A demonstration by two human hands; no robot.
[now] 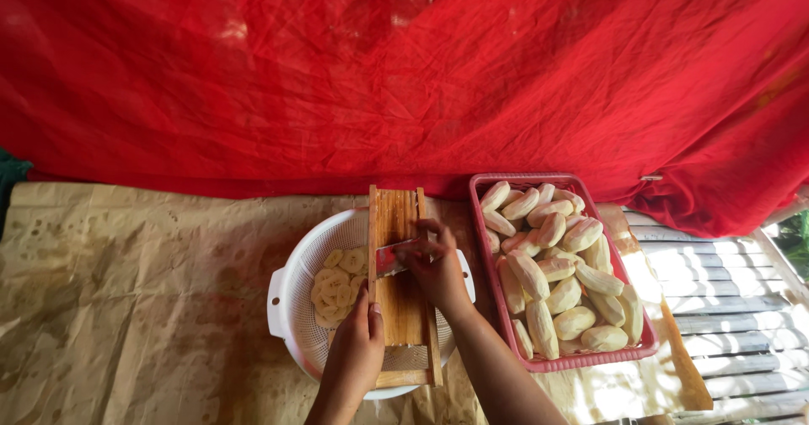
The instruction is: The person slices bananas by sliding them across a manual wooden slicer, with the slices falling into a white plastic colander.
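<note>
Fingers of right hand curled on top of wooden slicer board, what they hold hidden. Left hand clamped on board's left edge. Board rests across white colander with banana slices. Red basket of peeled bananas just right, on paper-covered counter.

A table covered with stained brown paper carries everything. Under the left hand and right hand a white colander rests on the paper. Just right of the right hand sits a red basket; beyond it, bare slats show.
</note>
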